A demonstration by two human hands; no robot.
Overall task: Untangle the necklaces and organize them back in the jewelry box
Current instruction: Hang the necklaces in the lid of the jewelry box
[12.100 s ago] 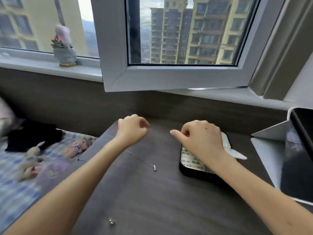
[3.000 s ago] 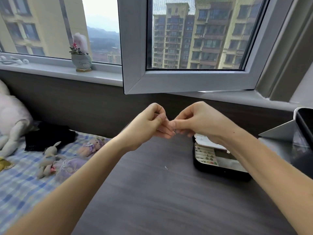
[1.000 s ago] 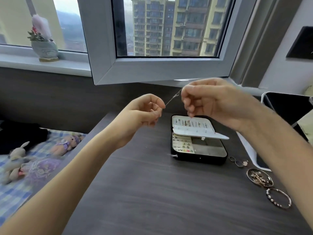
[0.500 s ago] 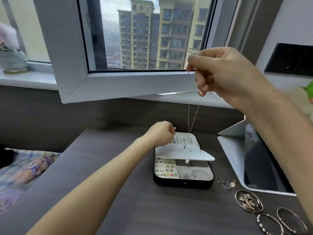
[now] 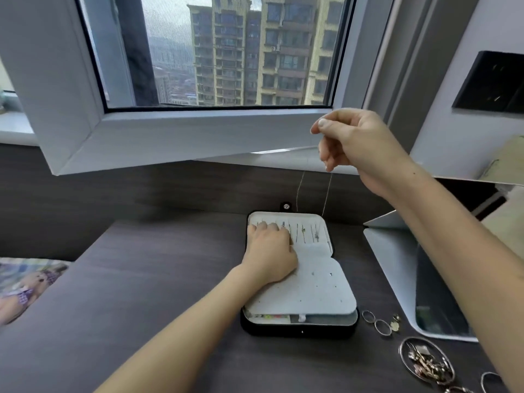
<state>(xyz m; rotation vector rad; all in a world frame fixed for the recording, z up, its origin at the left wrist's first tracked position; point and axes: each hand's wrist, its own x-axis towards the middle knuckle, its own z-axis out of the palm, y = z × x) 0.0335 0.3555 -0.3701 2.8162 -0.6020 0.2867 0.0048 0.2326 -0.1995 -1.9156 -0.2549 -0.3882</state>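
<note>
Left hand (image 5: pixel 269 256), lower than before, on jewelry box (image 5: pixel 300 329); necklace (image 5: pixel 327 191) in right hand (image 5: pixel 357 146).

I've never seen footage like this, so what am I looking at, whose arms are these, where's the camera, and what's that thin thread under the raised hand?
No machine: these are one person's bare arms, filmed by a camera worn on their head, looking forward and down. The raised right hand pinches a necklace chain that hangs toward the open jewelry box on the desk. The left hand rests, fingers curled, on the box's white lining; any grip there is hidden. Rings and a dish of jewelry lie nearby.
</note>
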